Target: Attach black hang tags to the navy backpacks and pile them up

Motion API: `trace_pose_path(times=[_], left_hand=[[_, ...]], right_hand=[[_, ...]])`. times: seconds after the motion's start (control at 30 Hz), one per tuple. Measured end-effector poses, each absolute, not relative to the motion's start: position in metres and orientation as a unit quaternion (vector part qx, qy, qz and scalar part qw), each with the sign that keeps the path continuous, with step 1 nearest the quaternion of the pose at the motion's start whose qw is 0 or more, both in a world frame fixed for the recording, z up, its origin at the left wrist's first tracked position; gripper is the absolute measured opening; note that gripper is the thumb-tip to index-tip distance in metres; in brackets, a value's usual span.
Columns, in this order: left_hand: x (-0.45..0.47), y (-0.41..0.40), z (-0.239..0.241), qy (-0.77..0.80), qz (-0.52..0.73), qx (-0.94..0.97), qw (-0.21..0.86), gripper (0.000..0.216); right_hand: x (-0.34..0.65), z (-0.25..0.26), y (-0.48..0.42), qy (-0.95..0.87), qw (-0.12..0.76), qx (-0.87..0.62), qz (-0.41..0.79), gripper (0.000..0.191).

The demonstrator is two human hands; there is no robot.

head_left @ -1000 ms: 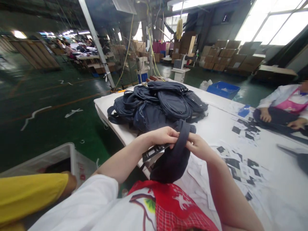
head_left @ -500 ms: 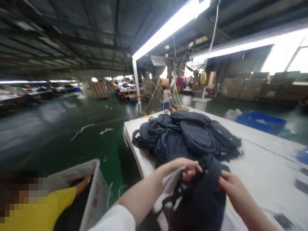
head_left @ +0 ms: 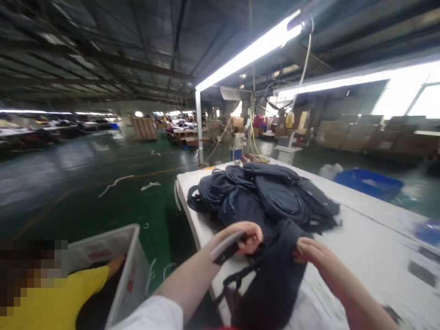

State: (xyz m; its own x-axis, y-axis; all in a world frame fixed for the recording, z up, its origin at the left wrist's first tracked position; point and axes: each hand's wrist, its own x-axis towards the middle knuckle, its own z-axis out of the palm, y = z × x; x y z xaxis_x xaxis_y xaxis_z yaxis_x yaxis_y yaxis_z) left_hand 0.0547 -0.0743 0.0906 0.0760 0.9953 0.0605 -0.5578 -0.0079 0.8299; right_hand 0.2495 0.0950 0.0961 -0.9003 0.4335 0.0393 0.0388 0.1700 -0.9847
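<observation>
My left hand (head_left: 244, 237) is closed on a flat black-and-white tag (head_left: 225, 248) and on the top of a dark navy bag (head_left: 275, 279) that hangs in front of me. My right hand (head_left: 313, 252) pinches the same bag's upper edge on the right side. A black strap (head_left: 237, 277) dangles from the bag toward the lower left. Just beyond my hands, a pile of similar navy bags (head_left: 264, 197) lies on the white table (head_left: 364, 247).
A person in a yellow shirt (head_left: 51, 302) reaches into a white bin (head_left: 120, 247) at lower left. A blue crate (head_left: 369, 182) sits past the table's far edge. Green floor with scraps lies left; stacked cartons (head_left: 378, 133) stand at right. Dark cards (head_left: 417, 270) lie on the table.
The view has tilted up from the table toward the hall. My left hand has turned the tag and now holds it flat beside the bag; both hands stay on the bag.
</observation>
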Motion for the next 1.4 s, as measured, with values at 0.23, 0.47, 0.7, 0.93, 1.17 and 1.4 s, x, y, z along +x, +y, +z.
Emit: trace_pose_path(times=[0.23, 0.47, 0.7, 0.93, 1.17, 1.4], left_hand=[[0.057, -0.072, 0.101, 0.304, 0.672, 0.289, 0.610, 0.056], [0.065, -0.073, 0.110, 0.264, 0.664, 0.271, 0.645, 0.040], [0.068, -0.072, 0.113, 0.298, 0.651, 0.214, 0.664, 0.028], [0.087, -0.073, 0.118, 0.442, 0.686, 0.168, 0.554, 0.039], [0.096, -0.072, 0.124, 0.482, 0.704, 0.246, 0.461, 0.050], [0.096, -0.072, 0.129, 0.406, 0.695, 0.224, 0.550, 0.050]], right_hand=[[0.277, 0.133, 0.088, -0.721, 0.222, -0.138, 0.642, 0.029], [0.280, 0.142, 0.066, -0.612, 0.281, -0.064, 0.737, 0.023], [0.269, 0.150, 0.045, -0.603, 0.308, -0.066, 0.733, 0.028], [0.259, 0.161, 0.033, -0.820, 0.344, 0.065, 0.452, 0.078], [0.253, 0.173, 0.021, -0.933, 0.342, 0.090, 0.062, 0.055], [0.255, 0.181, 0.026, -0.935, 0.342, 0.079, -0.049, 0.034]])
